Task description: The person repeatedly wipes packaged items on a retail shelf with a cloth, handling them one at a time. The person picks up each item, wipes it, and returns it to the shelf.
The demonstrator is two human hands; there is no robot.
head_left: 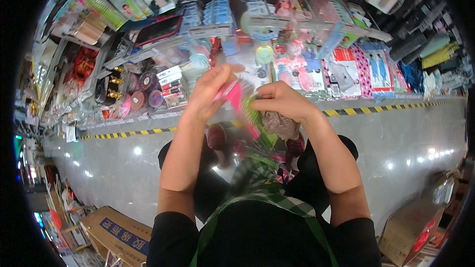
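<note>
Between my hands is a blurred plastic package with a pink and green card (246, 109). My left hand (213, 91) grips its upper left end. My right hand (284, 102) pinches its right side and also has a crumpled grey-brown cloth (281, 125) tucked beneath the fingers. Below the cloth, more green and pink packaging (261, 159) lies at my lap, over a green checked apron (285, 202); whether it is part of the held package I cannot tell.
Store shelves (315, 24) with packaged goods rise ahead. A dark phone-like device (159, 30) rests on the upper left shelf. Black and yellow tape (356, 111) runs along the shelf's foot. Cardboard boxes stand on the floor at the lower left (115, 233) and lower right (408, 230).
</note>
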